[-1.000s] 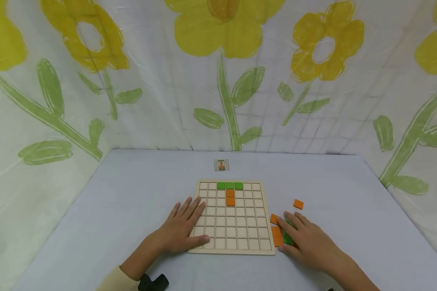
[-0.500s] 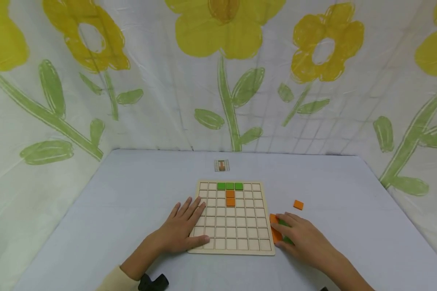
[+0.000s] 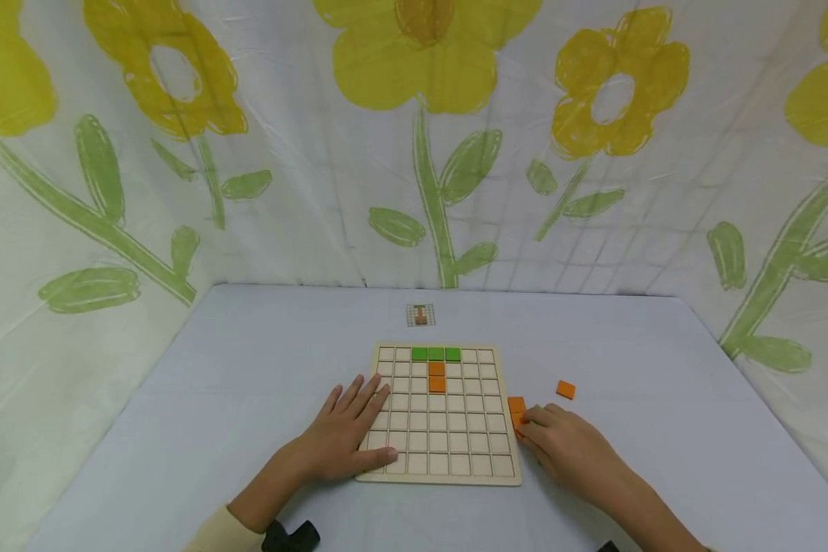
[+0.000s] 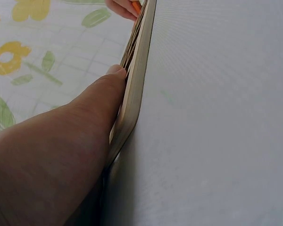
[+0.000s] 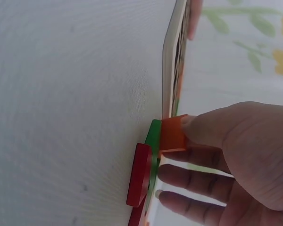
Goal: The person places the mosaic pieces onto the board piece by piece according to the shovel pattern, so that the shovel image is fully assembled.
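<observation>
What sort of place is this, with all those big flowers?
Perhaps a play or activity corner, though the wider room isn't shown. A flower-patterned backdrop rises behind a white table, on which lies a gridded board bearing green tiles and orange tiles.

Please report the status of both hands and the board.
Left hand rests on board. Right hand pinches orange tile. Green tile, red tile near it.

Booth-like: flowered sheeting (image 3: 303,169) around table (image 3: 262,353)

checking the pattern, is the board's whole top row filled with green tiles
No, the board has only three green tiles there, with bare squares on both sides.
</observation>
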A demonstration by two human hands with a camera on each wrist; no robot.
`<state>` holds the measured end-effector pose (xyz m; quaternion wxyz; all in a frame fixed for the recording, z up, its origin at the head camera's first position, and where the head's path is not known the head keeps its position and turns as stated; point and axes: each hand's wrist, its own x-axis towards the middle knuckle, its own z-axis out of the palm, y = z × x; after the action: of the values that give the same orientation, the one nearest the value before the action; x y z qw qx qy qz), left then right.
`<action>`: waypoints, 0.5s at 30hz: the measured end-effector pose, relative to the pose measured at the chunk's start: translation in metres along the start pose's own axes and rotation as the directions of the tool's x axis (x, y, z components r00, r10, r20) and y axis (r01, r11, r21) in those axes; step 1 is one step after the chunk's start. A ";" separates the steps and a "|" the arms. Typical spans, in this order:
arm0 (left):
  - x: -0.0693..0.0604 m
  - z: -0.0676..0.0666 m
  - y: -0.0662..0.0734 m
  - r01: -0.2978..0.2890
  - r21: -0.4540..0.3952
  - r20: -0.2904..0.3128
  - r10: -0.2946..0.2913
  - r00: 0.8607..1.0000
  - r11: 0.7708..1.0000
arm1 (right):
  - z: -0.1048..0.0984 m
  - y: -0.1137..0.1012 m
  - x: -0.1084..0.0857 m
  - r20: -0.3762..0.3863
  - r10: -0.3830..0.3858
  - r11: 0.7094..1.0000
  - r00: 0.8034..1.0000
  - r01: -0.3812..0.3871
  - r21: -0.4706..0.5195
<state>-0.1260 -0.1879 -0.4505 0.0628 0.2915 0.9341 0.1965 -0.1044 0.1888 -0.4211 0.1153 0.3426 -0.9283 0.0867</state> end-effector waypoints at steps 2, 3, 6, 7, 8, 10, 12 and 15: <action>0.000 -0.002 0.002 -0.006 0.000 0.003 0.006 1.000 1.000 | 0.001 0.000 0.000 -0.016 -0.011 1.000 1.000 0.011 0.011; -0.001 -0.003 0.003 -0.005 0.000 0.006 0.005 1.000 1.000 | 0.002 0.000 0.000 -0.030 -0.019 1.000 0.999 0.019 0.018; -0.001 -0.006 0.005 0.004 0.013 0.025 -0.004 1.000 1.000 | 0.003 0.001 0.000 -0.075 -0.045 0.998 0.996 0.048 0.031; -0.001 -0.006 0.005 0.006 0.019 0.031 -0.007 0.999 1.000 | 0.004 0.001 0.001 -0.085 -0.050 0.998 0.995 0.053 0.035; -0.001 -0.007 0.005 0.009 0.020 0.033 -0.009 0.999 1.000 | 0.004 0.001 0.001 -0.094 -0.053 0.998 0.994 0.056 0.038; -0.001 -0.007 0.005 0.011 0.020 0.032 -0.012 0.999 1.000 | 0.004 0.001 0.001 -0.104 -0.049 0.997 0.993 0.054 0.047; 0.000 -0.004 0.003 0.010 0.020 0.026 -0.011 1.000 1.000 | 0.004 0.001 0.001 -0.109 -0.046 0.997 0.993 0.053 0.062; 0.001 0.001 -0.002 0.006 0.027 0.006 -0.006 1.000 1.000 | 0.003 0.001 0.001 -0.130 -0.055 0.994 0.990 0.067 0.084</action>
<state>-0.1270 -0.1885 -0.4526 0.0624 0.2901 0.9373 0.1828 -0.1063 0.1886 -0.4242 0.1618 0.3694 -0.9034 0.1456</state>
